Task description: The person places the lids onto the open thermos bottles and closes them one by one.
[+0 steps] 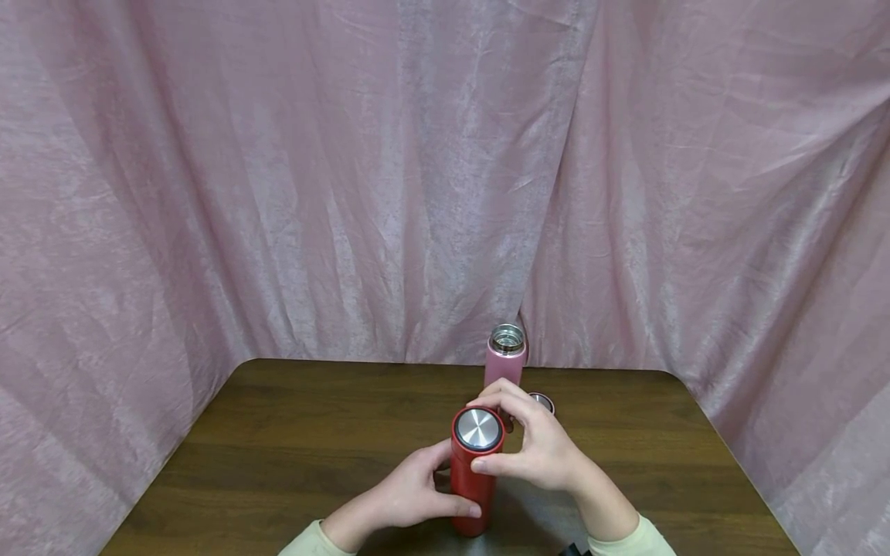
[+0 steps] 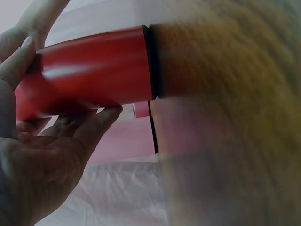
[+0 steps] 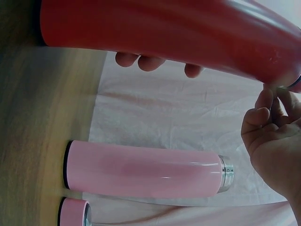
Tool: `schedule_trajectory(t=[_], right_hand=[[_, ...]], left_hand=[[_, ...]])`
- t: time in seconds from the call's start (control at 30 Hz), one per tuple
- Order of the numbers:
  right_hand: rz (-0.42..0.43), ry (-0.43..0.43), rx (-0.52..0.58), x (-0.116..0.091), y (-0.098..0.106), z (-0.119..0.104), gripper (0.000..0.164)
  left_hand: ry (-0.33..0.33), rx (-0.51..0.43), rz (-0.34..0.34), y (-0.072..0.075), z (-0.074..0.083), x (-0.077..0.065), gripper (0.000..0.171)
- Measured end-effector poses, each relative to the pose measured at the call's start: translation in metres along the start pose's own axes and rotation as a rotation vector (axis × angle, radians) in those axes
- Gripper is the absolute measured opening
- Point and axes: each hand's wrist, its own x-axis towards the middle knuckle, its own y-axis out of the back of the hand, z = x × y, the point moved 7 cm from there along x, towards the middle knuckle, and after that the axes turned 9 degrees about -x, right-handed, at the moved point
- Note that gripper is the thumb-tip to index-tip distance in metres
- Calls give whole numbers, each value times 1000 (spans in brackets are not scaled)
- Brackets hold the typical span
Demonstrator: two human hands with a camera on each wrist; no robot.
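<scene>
A: Where's the red bottle [image 1: 473,483]?

B: It's the nearer of 2 bottles, upright on the table [image 1: 334,440], lid [image 1: 479,429] facing up.

A: How would it handle?

B: Stiff, I'd guess; the wall shouldn't give under a squeeze. Tall and narrow, so probably easy to tip. Its smooth red coat could slip in dry fingers. Weight I can't judge, since nothing shows whether it's full.

A: Where to take hold?

B: I'd wrap the body at mid-height or lower, and take the lid by its side, not its flat silver top.

A: And the 2 hands?

B: The left hand [image 1: 417,486] comes from the red bottle's left and curves round the body, thumb across the near side, open only as wide as the bottle. The right hand [image 1: 535,444] comes from the red bottle's right, higher up: thumb on the near side close under the lid, fingers bent round the far side. Whether those fingers sit on lid or body, I can't tell.

A: Farther off?

B: Beyond the red bottle and to its right is a pink cap [image 3: 73,212]. The pink bottle [image 1: 505,369] stands beyond the red bottle too, upright, metal neck bare. Behind everything hangs the curtain [image 1: 348,193].
</scene>
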Motion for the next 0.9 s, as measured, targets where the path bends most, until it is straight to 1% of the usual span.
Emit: schedule_trajectory(t=[0.3, 0.9], right_hand=[[17, -39, -34, -1, 1, 0, 57], [38, -68, -60, -1, 1, 2, 59]], left_hand=[[-11, -12, 16, 0, 0, 0, 56], [-23, 45, 65, 0, 2, 0, 64]])
